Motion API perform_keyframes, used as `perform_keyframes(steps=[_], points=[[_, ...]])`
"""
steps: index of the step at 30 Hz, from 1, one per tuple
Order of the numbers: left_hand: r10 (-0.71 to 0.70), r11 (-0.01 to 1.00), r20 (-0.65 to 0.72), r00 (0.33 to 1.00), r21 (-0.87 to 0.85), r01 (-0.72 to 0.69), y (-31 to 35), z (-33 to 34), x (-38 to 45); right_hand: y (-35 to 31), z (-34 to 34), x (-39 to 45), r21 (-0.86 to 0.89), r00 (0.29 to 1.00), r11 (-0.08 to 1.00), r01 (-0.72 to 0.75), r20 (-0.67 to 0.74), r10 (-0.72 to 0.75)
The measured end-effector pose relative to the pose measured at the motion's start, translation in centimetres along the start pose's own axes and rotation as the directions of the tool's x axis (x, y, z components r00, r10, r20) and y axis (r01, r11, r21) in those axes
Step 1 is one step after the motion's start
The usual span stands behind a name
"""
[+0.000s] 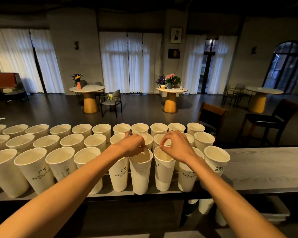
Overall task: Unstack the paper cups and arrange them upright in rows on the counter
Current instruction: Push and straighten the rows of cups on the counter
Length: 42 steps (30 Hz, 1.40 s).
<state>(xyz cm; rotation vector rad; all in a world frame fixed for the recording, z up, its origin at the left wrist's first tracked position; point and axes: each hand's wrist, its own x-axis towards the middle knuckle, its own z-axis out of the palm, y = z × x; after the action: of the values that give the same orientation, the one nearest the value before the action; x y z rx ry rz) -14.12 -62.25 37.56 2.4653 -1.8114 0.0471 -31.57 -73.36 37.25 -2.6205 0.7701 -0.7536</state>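
Several cream paper cups stand upright in three rows on the grey counter (265, 169). My left hand (131, 145) pinches the far rim of a front-row cup (141, 172), which stands at the counter's near edge. My right hand (177, 146) pinches the far rim of the neighbouring cup (164, 172) with thumb and forefinger. Both cups are upright. Another printed cup (216, 162) ends the front row on the right.
Bare counter stretches to the right of the cups. Below the counter, a few more cups (206, 206) sit on a lower shelf. Beyond the counter are dark chairs (212, 117) and round tables with flowers (171, 91).
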Motion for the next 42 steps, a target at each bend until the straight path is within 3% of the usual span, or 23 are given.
perform_keyframes(steps=[17, 24, 33, 42], points=[[0.041, 0.999, -0.018, 0.999, -0.010, -0.041, 0.0, -0.6, -0.7, -0.8, -0.1, -0.1, -0.019, 0.999, 0.999, -0.033, 0.012, 0.033], [0.074, 0.987, -0.091, 0.993, -0.135, -0.086, -0.7, -1.8, -1.0, -1.1, 0.0, -0.6, -0.027, 1.000, 0.999, -0.020, 0.012, 0.020], [-0.013, 0.967, -0.294, 0.956, -0.247, -0.062, -8.0, -6.2, -3.6, -4.3, 1.4, 0.8, 0.023, 1.000, 1.000, -0.005, -0.012, 0.005], [-0.111, 0.966, -0.320, 0.941, -0.258, 0.027, -11.0, -5.9, -10.6, -10.2, 4.4, 0.8, 0.081, 0.994, 0.990, 0.114, -0.011, -0.113]])
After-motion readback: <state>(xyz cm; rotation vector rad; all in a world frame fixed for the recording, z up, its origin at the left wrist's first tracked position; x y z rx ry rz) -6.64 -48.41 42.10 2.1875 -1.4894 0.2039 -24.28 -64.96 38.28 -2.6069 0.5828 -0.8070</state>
